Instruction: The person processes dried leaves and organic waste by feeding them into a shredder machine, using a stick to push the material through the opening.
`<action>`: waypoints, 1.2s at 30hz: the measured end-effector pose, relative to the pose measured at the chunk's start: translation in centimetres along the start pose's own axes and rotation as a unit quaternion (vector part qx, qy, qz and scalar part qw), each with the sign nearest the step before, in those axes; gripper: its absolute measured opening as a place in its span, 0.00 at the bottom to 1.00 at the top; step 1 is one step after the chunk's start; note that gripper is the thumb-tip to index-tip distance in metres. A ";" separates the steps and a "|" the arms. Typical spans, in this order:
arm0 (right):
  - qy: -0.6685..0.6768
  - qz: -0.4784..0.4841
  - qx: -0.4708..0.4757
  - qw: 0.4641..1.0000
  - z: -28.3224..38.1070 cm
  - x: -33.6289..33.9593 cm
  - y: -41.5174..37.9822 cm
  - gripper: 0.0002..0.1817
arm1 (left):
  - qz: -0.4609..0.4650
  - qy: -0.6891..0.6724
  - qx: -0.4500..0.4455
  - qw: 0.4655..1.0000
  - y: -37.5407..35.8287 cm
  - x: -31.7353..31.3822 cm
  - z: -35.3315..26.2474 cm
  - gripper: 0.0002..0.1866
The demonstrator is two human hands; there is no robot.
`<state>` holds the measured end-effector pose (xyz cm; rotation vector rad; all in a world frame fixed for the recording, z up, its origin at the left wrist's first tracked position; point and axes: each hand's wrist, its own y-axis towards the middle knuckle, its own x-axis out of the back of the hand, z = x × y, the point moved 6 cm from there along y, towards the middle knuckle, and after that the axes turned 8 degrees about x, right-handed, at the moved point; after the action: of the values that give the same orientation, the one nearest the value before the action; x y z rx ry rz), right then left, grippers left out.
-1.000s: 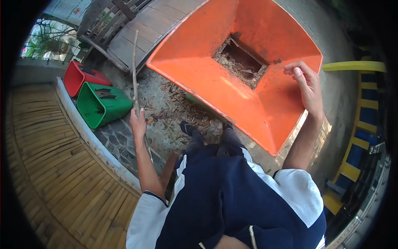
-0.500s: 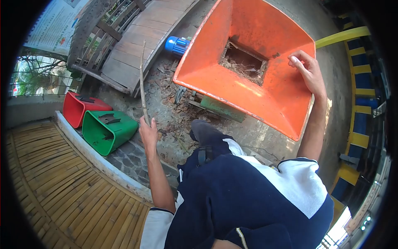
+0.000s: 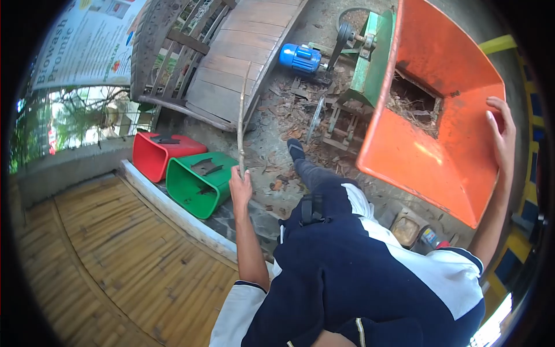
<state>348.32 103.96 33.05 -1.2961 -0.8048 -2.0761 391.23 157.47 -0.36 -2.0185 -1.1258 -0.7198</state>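
Observation:
In my left hand is a long, thin stick, gripped near its lower end and pointing up and away from me. My right hand is at the right-hand rim of the orange hopper, thumb and fingers apart and slightly bent, with nothing in them. Dry leaves and twigs lie about the square opening at the hopper's bottom. Below the hopper is a green machine body with a pulley, and a blue motor stands beside it.
Red and green bins lie on their sides at the left, beside a bamboo platform. A wooden bench-like structure stands ahead. Fallen leaves litter the ground near my foot. A yellow bar is behind the hopper.
My view has shifted left, so the hopper sits farther right and more of the motor and pulley shows. My right hand has moved to the hopper's rim; my left still holds the stick.

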 end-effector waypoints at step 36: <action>-0.174 -0.053 -0.191 0.965 31.3 -16.2 8.6 0.41 | 0.186 -0.002 -0.180 0.966 32.4 -5.4 -7.8 0.15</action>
<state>378.79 123.51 30.93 -1.9030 -0.6436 -2.1917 416.07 136.63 -9.69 -2.4456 -0.6131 -0.7624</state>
